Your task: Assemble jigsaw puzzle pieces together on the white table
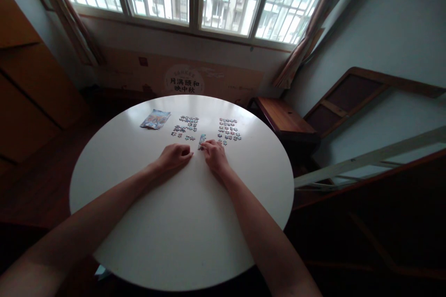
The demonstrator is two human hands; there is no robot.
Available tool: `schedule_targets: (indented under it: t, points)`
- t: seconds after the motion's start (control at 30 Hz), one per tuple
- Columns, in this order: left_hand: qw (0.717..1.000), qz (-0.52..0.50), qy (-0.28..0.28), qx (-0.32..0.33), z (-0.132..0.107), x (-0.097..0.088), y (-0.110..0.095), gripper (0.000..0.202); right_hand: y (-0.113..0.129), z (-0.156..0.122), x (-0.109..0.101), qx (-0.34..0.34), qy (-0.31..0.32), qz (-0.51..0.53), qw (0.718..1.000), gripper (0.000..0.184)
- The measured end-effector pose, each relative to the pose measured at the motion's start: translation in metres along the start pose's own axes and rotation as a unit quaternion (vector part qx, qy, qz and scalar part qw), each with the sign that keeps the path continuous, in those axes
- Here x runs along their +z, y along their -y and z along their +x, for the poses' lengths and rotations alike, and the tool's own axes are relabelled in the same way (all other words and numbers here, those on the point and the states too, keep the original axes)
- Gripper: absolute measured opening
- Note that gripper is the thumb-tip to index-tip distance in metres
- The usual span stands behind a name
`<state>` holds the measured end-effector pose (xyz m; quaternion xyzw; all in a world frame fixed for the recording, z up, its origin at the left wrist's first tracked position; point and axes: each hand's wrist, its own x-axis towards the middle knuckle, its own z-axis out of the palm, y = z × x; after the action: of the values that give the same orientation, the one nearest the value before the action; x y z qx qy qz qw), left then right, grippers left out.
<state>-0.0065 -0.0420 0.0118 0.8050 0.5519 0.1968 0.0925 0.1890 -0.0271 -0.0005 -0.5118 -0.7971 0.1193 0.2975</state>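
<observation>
On the white round table, a small joined strip of jigsaw puzzle (202, 138) lies between my hands. My right hand (215, 154) is at the strip's right side, its fingers bent together on a jigsaw piece at the lower end; the fingers partly cover that piece. Left of the strip, my left hand (174, 155) rests on the tabletop in a loose fist, apart from the strip, and no piece shows in it. Loose jigsaw pieces stand in rows in a left group (188, 123) and a right group (228, 129), both beyond my hands.
A colourful printed packet (155, 119) lies at the table's far left. The round table (181, 222) has its edge close to my forearms. A wooden stool (289, 115) stands beyond its right side. Barred windows (230, 0) and curtains are behind.
</observation>
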Motion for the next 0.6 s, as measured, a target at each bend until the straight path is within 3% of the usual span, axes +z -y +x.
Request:
schedule_targets:
  t: [0.6]
  points:
    - [1.000,0.004,-0.003,0.004,-0.0007,0.0001,-0.0001,0.033,-0.0007,-0.0002,0.0005,0.001,-0.002,-0.013,1.000,0.033]
